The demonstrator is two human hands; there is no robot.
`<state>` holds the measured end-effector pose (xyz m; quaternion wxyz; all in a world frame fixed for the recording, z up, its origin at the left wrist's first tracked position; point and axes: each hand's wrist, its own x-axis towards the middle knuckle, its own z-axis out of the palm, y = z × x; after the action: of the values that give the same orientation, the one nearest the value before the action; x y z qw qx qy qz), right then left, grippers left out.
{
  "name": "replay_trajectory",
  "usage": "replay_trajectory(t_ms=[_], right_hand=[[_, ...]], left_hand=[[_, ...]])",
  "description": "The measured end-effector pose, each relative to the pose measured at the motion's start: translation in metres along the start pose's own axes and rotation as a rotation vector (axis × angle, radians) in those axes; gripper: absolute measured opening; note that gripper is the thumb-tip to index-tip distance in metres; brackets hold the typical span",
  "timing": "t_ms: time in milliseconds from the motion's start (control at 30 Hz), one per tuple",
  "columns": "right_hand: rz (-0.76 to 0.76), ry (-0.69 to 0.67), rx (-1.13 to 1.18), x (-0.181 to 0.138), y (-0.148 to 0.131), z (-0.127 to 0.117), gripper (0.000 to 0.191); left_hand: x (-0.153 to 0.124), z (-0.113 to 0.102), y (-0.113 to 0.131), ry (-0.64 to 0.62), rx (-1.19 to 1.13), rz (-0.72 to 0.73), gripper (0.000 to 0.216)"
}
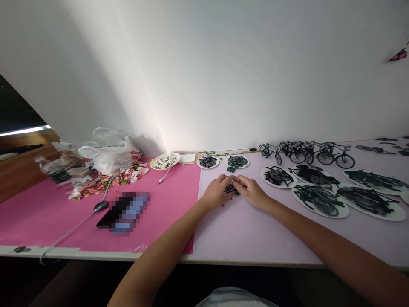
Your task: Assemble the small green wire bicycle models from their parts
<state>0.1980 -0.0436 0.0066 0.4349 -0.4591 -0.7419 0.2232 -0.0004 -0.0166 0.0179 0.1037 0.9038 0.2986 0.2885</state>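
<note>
My left hand and my right hand meet over the pale lilac mat, fingers pinched together on a small black spoked wheel part of a model bicycle. Both hands rest low on the mat. The part is mostly hidden by my fingers. Behind them stand two small white plates, one with black parts, one with green parts. A small dark green piece lies just behind my fingers.
Several white plates with dark bicycle parts lie at right, and finished model bicycles line the wall. On the pink mat at left lie a phone, a cable, plastic bags, and a dish of small pieces.
</note>
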Motion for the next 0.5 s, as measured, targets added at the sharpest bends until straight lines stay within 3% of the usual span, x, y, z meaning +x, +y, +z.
replay_trajectory(t_ms=[500], right_hand=[[-0.020, -0.058, -0.027, -0.0008, 0.0015, 0.0013, 0.041]], left_hand=[[-0.0041, -0.0044, 0.0046, -0.048, -0.087, -0.049, 0.037]])
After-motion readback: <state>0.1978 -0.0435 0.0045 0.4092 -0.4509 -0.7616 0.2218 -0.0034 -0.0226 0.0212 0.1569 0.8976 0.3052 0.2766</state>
